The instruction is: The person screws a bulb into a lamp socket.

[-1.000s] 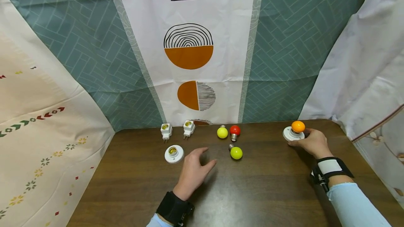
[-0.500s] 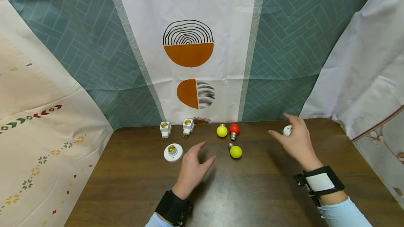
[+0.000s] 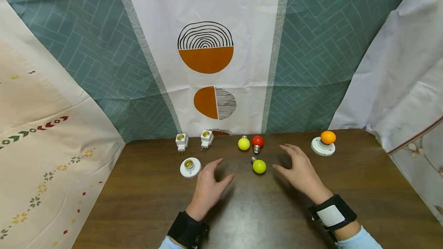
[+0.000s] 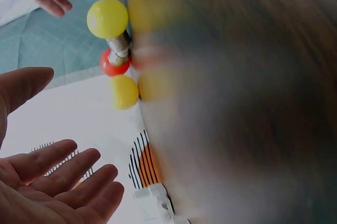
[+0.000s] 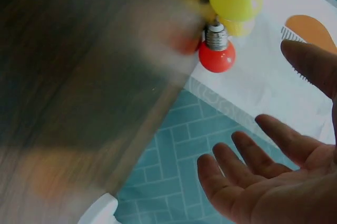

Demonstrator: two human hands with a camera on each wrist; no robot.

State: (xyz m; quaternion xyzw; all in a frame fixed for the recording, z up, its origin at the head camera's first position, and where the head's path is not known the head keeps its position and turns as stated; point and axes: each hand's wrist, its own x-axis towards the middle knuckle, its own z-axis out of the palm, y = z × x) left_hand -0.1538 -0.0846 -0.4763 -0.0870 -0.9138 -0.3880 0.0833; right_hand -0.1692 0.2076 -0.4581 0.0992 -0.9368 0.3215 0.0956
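In the head view, my left hand point(image 3: 209, 190) hovers with spread, empty fingers just right of a white round lamp holder point(image 3: 190, 167). My right hand point(image 3: 300, 171), also empty with thumb and fingers apart, is right of the nearer yellow-green bulb point(image 3: 259, 166). Behind that bulb lie a second yellow-green bulb point(image 3: 243, 143) and a red bulb point(image 3: 257, 141), its metal base toward me. An orange bulb point(image 3: 327, 137) stands upright in another round lamp holder point(image 3: 323, 149) at the right. The right wrist view has the red bulb point(image 5: 217, 58) beyond the open fingers.
Two white plug-in sockets point(image 3: 181, 143) stand near the back edge of the brown wooden table point(image 3: 277, 218). A patterned cloth point(image 3: 304, 68) hangs behind the table, with pale cloths along the left and right sides.
My right hand has let go of the lamp holder with the orange bulb and moved left toward the loose bulbs. My left hand stays almost in place.
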